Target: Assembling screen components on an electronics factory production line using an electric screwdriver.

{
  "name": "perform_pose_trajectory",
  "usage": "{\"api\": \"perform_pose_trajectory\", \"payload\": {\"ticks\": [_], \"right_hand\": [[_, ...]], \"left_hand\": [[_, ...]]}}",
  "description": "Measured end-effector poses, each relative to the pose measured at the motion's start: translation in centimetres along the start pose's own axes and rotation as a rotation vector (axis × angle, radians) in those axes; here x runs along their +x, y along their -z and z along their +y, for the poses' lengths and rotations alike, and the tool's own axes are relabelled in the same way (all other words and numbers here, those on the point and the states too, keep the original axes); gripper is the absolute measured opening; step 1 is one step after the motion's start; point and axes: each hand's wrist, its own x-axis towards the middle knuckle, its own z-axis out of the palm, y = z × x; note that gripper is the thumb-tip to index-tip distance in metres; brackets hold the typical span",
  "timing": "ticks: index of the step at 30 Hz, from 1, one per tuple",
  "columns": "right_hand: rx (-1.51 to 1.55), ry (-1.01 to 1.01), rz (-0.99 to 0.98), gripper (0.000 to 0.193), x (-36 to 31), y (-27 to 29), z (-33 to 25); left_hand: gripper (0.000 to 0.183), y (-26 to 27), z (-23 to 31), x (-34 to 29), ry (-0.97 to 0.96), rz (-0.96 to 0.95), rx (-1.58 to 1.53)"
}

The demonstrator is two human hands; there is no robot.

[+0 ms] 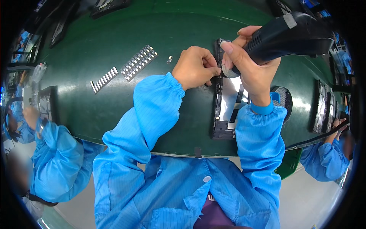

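My right hand is wrapped round a bulky black handheld tool with vent slots and a pale patch on its upper body. The tool's pale round end sits close to my left fingertips. My left hand pinches at the left edge of a black device frame with a silvery panel. Whatever lies between those fingertips is too small or hidden to name. Part of the frame is covered by my right hand and sleeve. A tiny black-and-white part lies on the table left of my left hand.
On the green table lie a strip of white-topped parts and a larger block of small parts. A round dark mesh-like item sits behind my right wrist. More dark frames stand right. People in blue work at both sides.
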Motion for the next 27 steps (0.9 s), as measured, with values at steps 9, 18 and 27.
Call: {"api": "perform_pose_trajectory", "payload": {"ticks": [9, 18, 27], "right_hand": [[-0.056, -0.046, -0.082, 0.028, -0.8, -0.6, -0.9], [-0.017, -0.060, -0.063, 0.038, -0.9, -0.3, -1.2], [0.071, -0.173, -0.009, 0.029, -1.5, 0.1, -0.9]], "left_hand": [[0.020, 6.8, -0.3, -1.2, -0.262, 0.053, 0.373], [0.028, 8.1, -1.6, -2.3, -0.147, 0.189, 0.633], [0.018, 7.4, -1.1, -2.2, -0.275, 0.129, 0.664]]}}
